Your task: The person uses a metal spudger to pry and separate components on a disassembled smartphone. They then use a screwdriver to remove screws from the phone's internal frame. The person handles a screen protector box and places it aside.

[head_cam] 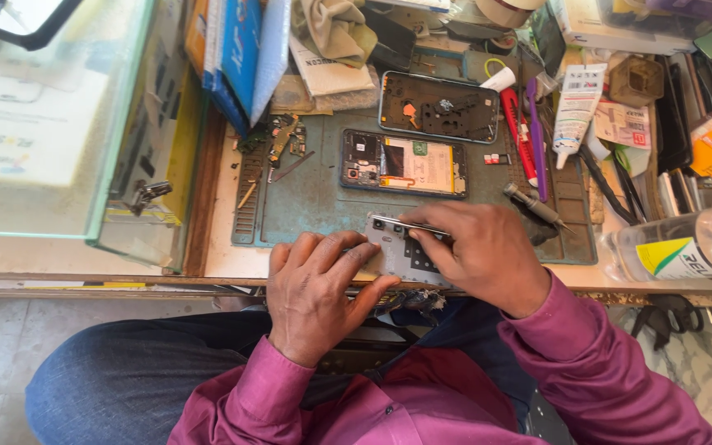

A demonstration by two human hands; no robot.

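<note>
At the mat's near edge: pale grey phone panel, flat, dark cut-outs showing. I pin it with my left hand, fingers spread over its left end; my right hand pinches slim metal tweezers. Best kept low, tips steady. Beyond: opened phone, dark frame.

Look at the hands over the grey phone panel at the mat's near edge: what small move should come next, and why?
Probably a slight lowering of the tweezers tip onto the grey phone panel. The right hand holds them almost flat, tip pointing left above the panel's top edge, while the left hand presses the panel down on the green mat. Whether the tip already touches cannot be told.
</note>
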